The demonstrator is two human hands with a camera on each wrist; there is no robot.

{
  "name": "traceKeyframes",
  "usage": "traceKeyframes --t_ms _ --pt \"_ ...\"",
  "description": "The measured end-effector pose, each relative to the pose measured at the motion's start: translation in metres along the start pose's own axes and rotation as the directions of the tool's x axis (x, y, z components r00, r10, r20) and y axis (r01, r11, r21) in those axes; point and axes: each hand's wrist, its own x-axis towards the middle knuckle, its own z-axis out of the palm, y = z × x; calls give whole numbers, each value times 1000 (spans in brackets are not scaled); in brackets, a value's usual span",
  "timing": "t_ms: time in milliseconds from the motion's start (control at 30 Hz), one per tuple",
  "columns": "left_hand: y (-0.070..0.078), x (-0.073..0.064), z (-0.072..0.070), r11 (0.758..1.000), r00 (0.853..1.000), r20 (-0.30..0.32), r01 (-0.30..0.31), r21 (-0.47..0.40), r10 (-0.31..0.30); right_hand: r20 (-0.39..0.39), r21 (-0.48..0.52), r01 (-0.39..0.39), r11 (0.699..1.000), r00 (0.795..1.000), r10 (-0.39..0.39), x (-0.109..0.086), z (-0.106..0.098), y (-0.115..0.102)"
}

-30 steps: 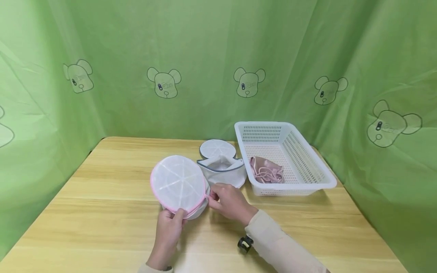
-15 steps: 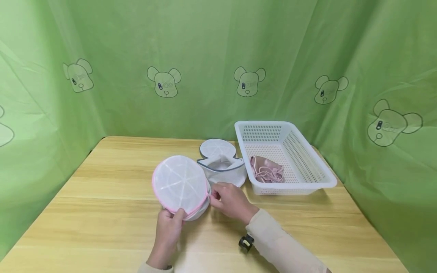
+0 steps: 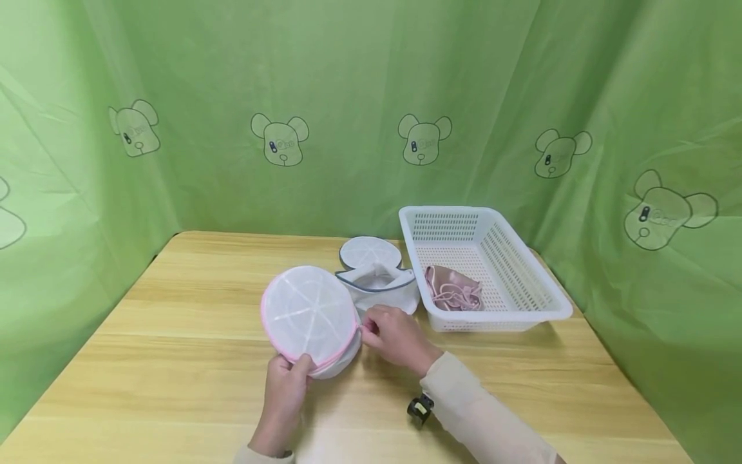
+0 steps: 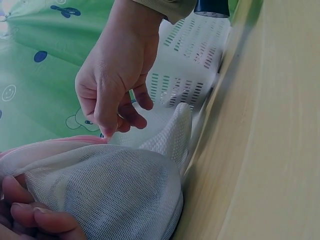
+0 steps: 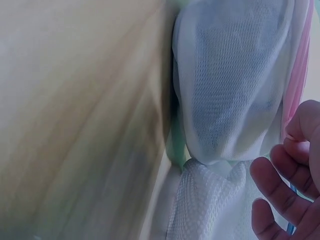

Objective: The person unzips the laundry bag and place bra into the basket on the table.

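Observation:
A round white mesh laundry bag (image 3: pixel 313 316) with pink zip trim stands on the table, its lid tilted toward me. My left hand (image 3: pixel 286 386) grips its near rim, thumb on top of the lid and fingers underneath. At the bag's right edge my right hand (image 3: pixel 395 338) pinches the end of the pink zip, probably its pull, which the fingertips hide. In the left wrist view the mesh bag (image 4: pixel 110 185) bulges, and bluish material shows dimly through its side. Behind it, a second mesh bag (image 3: pixel 385 298) with dark blue trim stands with its round lid (image 3: pixel 370 252) folded back.
A white perforated plastic basket (image 3: pixel 536 316) stands at the right rear, holding a crumpled mauve satin pouch (image 3: pixel 455 290) with thin cords. The wooden table (image 3: pixel 174 361) meets a green curtain (image 3: pixel 348 77) on its far side and flanks.
My right hand has moved slightly right along the pink trim, and the bag has shifted slightly right and turned with it. My left hand keeps its hold on the rim.

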Motion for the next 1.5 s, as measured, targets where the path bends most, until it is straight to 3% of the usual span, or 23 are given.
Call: traceKeyframes --t_ms 267,633,1333,1500 --pt "-1 1 -2 1000 999 32 -19 -24 19 -8 -19 3 1000 1000 -3 2 -1 4" --pt "0 -1 -2 998 998 49 -37 -41 39 6 -33 -57 998 998 58 1 -4 9" --pt "0 -1 -2 995 993 90 -71 -76 78 -56 -47 -93 995 994 90 5 -6 16" --pt "0 -1 -3 996 995 78 -56 -76 62 -50 -34 -104 994 993 103 5 -6 17"
